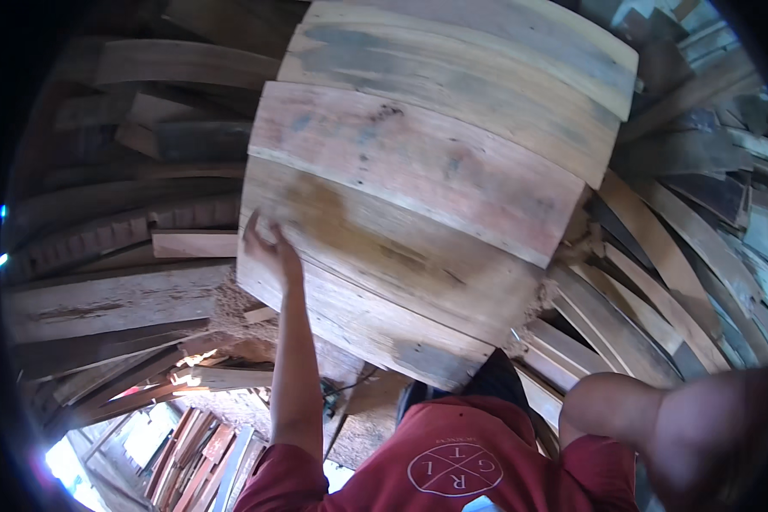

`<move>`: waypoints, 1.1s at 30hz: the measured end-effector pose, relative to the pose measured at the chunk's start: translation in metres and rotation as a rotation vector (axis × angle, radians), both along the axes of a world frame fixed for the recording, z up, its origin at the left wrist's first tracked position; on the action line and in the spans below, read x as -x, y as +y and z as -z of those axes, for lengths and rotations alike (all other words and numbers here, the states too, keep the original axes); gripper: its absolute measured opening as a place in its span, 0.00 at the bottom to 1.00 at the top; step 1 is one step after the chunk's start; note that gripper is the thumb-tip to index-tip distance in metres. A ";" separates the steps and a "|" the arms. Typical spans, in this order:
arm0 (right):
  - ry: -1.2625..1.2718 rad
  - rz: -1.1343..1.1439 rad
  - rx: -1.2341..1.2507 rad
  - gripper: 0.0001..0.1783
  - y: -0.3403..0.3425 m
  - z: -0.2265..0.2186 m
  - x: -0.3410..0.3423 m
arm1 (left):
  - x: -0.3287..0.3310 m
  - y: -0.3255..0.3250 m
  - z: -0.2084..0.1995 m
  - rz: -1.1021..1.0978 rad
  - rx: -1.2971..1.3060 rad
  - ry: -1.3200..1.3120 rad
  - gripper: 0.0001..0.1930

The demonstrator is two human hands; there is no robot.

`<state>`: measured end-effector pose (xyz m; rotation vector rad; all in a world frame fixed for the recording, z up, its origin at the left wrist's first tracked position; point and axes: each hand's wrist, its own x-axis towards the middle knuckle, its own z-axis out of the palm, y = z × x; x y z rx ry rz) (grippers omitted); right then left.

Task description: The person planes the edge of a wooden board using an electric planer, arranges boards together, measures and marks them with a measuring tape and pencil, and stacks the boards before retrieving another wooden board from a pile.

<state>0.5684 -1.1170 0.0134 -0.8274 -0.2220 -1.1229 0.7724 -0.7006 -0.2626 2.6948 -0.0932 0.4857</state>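
A wide wooden panel [418, 171] of several planks laid edge to edge fills the middle, tilted, its ends stepped. One plank is pinkish, and the plank nearer me carries a brown stain [324, 213]. My left hand [275, 249] is over the panel's left edge, fingers apart and slightly blurred, with nothing in them. Whether it touches the wood I cannot tell. My right arm [610, 410] is bent up at the lower right, its near part large and blurred. The right hand itself is out of the picture.
Loose boards [128, 299] are stacked to the left, and long strips [657, 247] lie to the right. Sawdust [239, 311] gathers beside the panel. A small dark green object [329, 397] with a cable is below its near edge. More planks [192, 452] stand at the lower left.
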 end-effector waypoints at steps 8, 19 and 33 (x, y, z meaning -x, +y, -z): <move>1.651 0.649 0.305 0.51 -0.140 0.289 -0.034 | -0.235 -0.103 0.033 0.364 -0.034 -0.049 0.36; 1.422 0.541 0.099 0.39 -0.132 0.300 -0.056 | -0.353 -0.113 0.070 0.192 0.232 0.339 0.45; 1.795 0.681 0.581 0.47 -0.266 0.296 -0.132 | -0.436 -0.253 0.059 0.368 -0.400 0.217 0.47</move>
